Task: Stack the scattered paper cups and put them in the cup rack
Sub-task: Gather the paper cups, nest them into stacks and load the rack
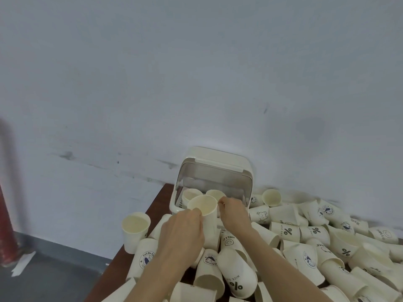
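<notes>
**Both hands on a cup stack in front of the rack**

A stack of paper cups [207, 216] stands upright, mouth up, just in front of the cup rack [212, 184]. It is plain cream paper, and its pale inside shows at the round open rim. The left hand [182, 233] wraps around the stack's left side, fingers curled against the wall just below the rim. The right hand [234, 211] is at the stack's right side near the rim, fingers bent and bunched close together; whether they pinch the rim or only touch it cannot be told.

The rack is a cream box with a clear lid tipped up and back. Two cups [204, 194] sit inside it, mouths up.

Around the hands, loose cups [305, 243] lie scattered over the dark brown table [160, 198], most on their sides, some printed with a percent sign or a round badge. One single cup [135, 231] stands upright at the table's left edge. A pale wall [196, 73] rises behind.
</notes>
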`<state>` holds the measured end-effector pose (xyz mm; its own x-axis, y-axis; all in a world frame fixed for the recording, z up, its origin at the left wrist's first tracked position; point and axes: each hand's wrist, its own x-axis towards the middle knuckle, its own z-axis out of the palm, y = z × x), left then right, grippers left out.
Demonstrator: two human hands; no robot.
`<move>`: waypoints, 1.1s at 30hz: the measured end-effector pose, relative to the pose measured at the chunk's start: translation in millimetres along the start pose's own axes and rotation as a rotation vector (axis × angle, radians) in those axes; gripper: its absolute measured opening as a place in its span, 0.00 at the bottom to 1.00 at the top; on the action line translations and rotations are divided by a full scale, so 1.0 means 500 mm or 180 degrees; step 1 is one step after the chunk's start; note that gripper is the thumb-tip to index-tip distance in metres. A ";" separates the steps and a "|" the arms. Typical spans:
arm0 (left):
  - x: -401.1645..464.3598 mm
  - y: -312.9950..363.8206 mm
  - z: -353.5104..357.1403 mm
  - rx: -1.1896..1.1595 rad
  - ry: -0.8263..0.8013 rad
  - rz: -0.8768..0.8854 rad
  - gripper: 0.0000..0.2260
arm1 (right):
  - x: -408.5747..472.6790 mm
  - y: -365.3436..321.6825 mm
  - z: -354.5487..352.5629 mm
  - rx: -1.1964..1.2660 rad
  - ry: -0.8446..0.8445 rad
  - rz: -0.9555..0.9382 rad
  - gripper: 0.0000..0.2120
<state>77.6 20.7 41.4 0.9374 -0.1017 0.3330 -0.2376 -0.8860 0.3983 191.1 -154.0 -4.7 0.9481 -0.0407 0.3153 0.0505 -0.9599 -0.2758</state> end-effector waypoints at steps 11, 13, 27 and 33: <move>0.108 -0.034 0.023 -0.0006 0.0300 0.0009 0.11 | -0.008 -0.001 0.036 -0.0005 -0.0010 0.0146 0.10; 0.138 -0.042 0.028 -0.0009 0.0454 0.0017 0.10 | -0.010 0.003 0.045 -0.0007 0.0064 0.0172 0.10; 0.234 -0.083 0.132 0.0343 0.0137 0.0147 0.07 | -0.007 0.022 0.049 -0.0155 0.0215 0.0028 0.13; 0.240 -0.084 0.150 0.0446 -0.0180 0.0032 0.09 | -0.009 0.024 0.046 -0.0181 0.0201 0.0006 0.14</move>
<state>219.1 11.8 0.5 0.9490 -0.1327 0.2860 -0.2128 -0.9388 0.2708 194.8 -159.0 -30.2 0.9264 -0.0581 0.3719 0.0293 -0.9739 -0.2250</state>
